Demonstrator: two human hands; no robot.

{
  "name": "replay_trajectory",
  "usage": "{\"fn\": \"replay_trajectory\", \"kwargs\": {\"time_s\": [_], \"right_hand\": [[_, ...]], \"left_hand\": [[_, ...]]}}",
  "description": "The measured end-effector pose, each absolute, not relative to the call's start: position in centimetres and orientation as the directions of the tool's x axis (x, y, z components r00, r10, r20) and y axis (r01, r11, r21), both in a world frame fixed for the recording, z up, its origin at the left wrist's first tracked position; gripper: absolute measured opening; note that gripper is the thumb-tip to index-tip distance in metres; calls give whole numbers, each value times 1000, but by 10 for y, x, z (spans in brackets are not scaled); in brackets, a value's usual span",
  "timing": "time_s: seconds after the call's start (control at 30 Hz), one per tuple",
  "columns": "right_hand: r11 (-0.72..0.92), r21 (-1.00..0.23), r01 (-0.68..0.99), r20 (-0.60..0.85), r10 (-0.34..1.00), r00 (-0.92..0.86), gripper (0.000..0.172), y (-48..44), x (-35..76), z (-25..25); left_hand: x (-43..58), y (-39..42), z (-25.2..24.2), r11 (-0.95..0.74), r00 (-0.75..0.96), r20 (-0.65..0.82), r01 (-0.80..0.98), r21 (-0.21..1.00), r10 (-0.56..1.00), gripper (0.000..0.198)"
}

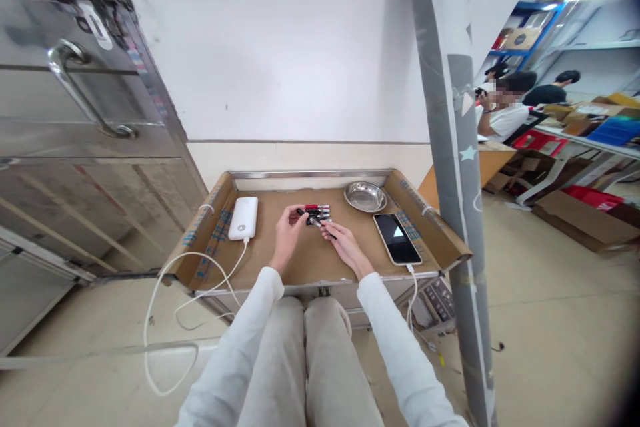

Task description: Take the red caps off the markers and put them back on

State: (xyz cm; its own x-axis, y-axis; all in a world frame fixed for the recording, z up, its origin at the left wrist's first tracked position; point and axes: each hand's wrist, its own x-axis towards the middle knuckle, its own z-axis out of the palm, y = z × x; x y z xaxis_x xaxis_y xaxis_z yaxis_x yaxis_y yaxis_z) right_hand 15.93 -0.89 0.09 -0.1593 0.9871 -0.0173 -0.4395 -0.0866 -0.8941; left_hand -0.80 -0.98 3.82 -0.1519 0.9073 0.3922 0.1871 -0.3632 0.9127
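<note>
A small row of marker pens (pixel 318 212) with red and black parts lies on the cardboard-lined table (pixel 300 253), near its middle back. My left hand (pixel 289 227) is curled with its fingertips on the left end of the pens. My right hand (pixel 343 242) pinches one dark pen at the right side of the row. Both arms wear white sleeves, and my knees show below the table edge.
A white power bank (pixel 243 217) with a trailing white cable (pixel 165 307) lies at the left. A steel dish (pixel 365 197) and a phone (pixel 397 238) sit at the right. A grey pole (pixel 457 167) stands close on the right, a metal cabinet on the left. Other people sit far right.
</note>
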Motion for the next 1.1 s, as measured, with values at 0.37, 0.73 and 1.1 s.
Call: {"fn": "replay_trajectory", "kwargs": {"time_s": [0.37, 0.73, 1.1], "right_hand": [[457, -828, 325, 447, 888, -109, 20, -18, 155, 9], [533, -600, 597, 469, 839, -277, 23, -33, 166, 2], [504, -597, 624, 484, 847, -221, 25, -17, 157, 1]], "left_hand": [[-12, -6, 3, -432, 168, 420, 588, 684, 892, 8], [-24, -25, 12, -509, 279, 432, 580, 636, 858, 18], [-11, -11, 6, -467, 218, 457, 692, 550, 862, 10]]}}
